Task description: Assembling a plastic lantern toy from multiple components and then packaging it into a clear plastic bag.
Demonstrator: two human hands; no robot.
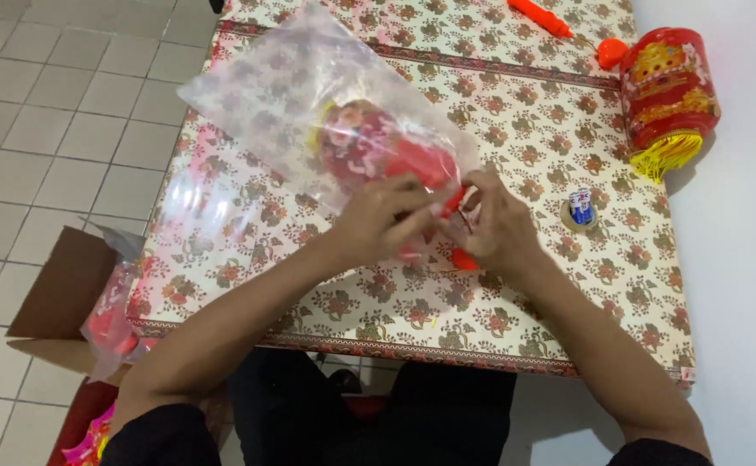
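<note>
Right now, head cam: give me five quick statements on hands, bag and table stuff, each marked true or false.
1. Both hands work at the mouth of a clear plastic bag holding a red lantern. True.
2. The left hand rests flat on the floor tiles. False: it is on the bag, over the table.
3. A second red lantern with yellow fringe lies at the table's far right. True.
4. The small battery lies inside the bag. False: it stands on the table, apart from the right hand.
5. A cardboard box sits on the floor left of the table. True.
</note>
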